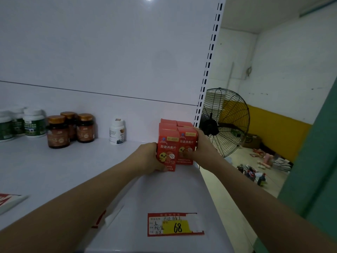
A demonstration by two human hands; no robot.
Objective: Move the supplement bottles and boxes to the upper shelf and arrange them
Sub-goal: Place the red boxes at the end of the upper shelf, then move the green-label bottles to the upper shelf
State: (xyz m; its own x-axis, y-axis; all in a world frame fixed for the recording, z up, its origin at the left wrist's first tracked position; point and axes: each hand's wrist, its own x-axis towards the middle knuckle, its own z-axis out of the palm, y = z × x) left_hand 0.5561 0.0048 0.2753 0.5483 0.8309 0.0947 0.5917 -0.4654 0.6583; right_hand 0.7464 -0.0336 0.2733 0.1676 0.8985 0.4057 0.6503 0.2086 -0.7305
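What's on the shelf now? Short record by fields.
red boxes: clustered at right end of shelf, between both hands
left hand: grips front-left box
right hand: grips cluster's right side
brown bottles: three, left of centre
green-label bottles: far left
white bottle: alone, between brown bottles and boxes
price tag: shelf front edge, reads 68

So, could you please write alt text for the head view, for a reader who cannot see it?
The left hand and right hand grip a cluster of red boxes from either side at the right end of a white shelf. Brown bottles and white bottles stand further left.
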